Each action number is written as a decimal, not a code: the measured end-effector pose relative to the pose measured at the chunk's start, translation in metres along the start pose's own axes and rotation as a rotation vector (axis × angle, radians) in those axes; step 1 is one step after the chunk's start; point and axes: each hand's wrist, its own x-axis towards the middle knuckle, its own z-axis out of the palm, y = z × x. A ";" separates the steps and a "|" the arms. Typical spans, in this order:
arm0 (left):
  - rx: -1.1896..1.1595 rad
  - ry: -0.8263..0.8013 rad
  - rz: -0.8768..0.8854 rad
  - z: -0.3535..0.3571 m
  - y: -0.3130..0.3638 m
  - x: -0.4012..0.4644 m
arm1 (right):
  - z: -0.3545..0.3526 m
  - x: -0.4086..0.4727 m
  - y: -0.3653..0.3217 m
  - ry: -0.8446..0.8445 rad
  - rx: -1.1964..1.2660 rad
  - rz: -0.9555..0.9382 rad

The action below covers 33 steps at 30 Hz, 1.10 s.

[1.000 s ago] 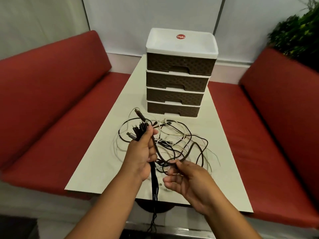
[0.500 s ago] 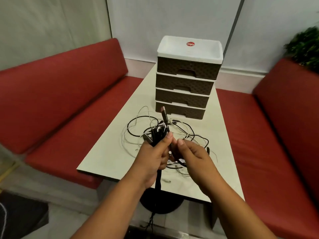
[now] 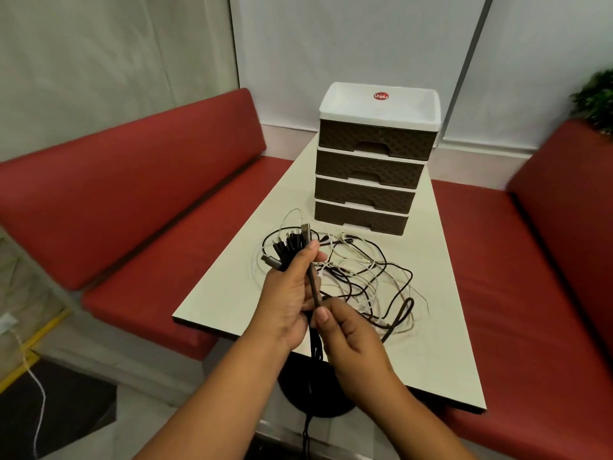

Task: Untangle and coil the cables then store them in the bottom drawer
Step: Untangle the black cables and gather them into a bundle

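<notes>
A bunch of plug ends (image 3: 288, 250) is gripped in the left hand (image 3: 288, 293), one braided cable (image 3: 313, 287) being pinched by the right hand (image 3: 345, 330). At three o'clock of the hands, a tangle of thin, glossy black and white cables (image 3: 368, 280) lies on the smooth table (image 3: 441, 327). Nothing is coiled; at twelve o'clock, the woven-textured bottom drawer (image 3: 360, 220) is closed.

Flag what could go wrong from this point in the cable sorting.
The left hand grips a bundle of cable ends while the right hand pinches one braided cable; pulling it may tighten knots in the tangle on the table. Strands hanging off the table edge could drag the pile down. The bottom drawer looks closed, and both hands are full.
</notes>
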 end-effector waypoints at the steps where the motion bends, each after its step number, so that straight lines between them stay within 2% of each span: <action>1: -0.033 -0.003 -0.017 -0.001 0.000 0.000 | 0.003 -0.002 0.001 -0.020 -0.047 -0.020; 4: -0.106 -0.023 -0.019 -0.002 -0.001 0.001 | 0.007 -0.008 0.004 -0.060 -0.117 -0.033; 11: -0.197 -0.066 -0.001 -0.008 0.013 0.011 | 0.000 -0.006 0.021 -0.044 -0.114 0.086; 14: -0.261 -0.096 -0.027 -0.015 0.020 0.016 | -0.002 -0.011 0.038 -0.072 -0.269 0.065; 18: -0.303 -0.117 -0.069 -0.024 0.026 0.021 | -0.005 -0.015 0.062 -0.159 -0.538 -0.066; 20: -0.336 -0.142 -0.092 -0.029 0.028 0.026 | -0.011 -0.014 0.066 -0.199 -0.542 -0.077; 22: -0.325 -0.144 -0.107 -0.034 0.028 0.031 | -0.019 -0.009 0.071 -0.183 -0.405 -0.006; 27: -0.250 -0.097 -0.122 -0.036 0.031 0.041 | -0.035 0.030 0.081 0.205 0.034 0.425; 30: -0.242 -0.091 -0.126 -0.037 0.034 0.050 | -0.048 0.055 0.082 0.247 -0.055 0.533; 33: -0.247 -0.110 -0.141 -0.040 0.037 0.060 | -0.049 0.076 0.082 0.149 -0.301 0.529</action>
